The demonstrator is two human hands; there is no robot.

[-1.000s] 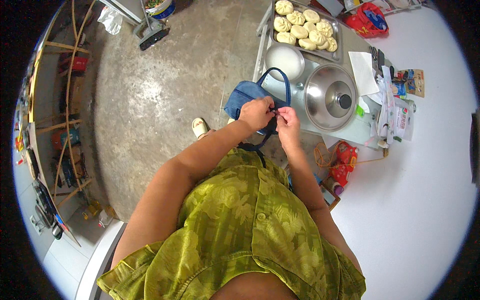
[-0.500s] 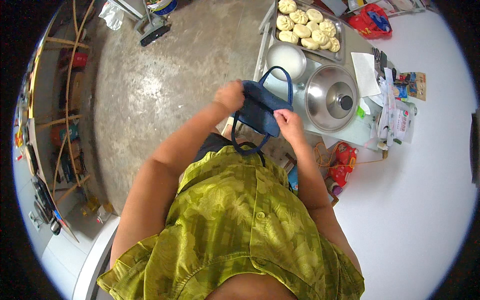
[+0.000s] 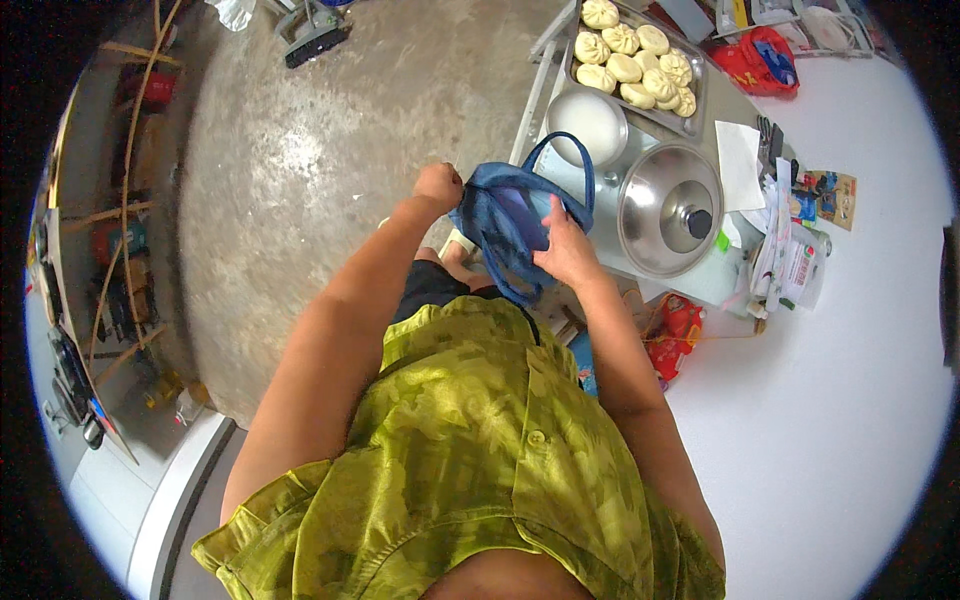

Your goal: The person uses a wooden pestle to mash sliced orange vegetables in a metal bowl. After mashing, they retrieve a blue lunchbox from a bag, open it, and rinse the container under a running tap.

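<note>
A blue denim handbag (image 3: 498, 226) with two loop handles hangs in front of me, its mouth spread and its paler lining showing. My left hand (image 3: 438, 186) is closed in a fist on the bag's left end. At the right side of the mouth, my right hand (image 3: 568, 248) touches the bag with thumb and a finger stretched apart. One handle arches up beyond the right hand; the other droops toward my body. Whether anything lies inside the bag cannot be made out.
On the table to the right stand a metal tray (image 3: 692, 126) of buns, a bowl (image 3: 588, 126) of white contents and a pan with a metal lid (image 3: 645, 225). A red bag (image 3: 755, 66) lies behind. A broom (image 3: 316, 42) rests on the floor; shelves line the left.
The bag has tilted and its mouth has spread wider, showing the lining. My left hand has shifted slightly left. My right hand's pinch on the rim has loosened, its fingers spreading.
</note>
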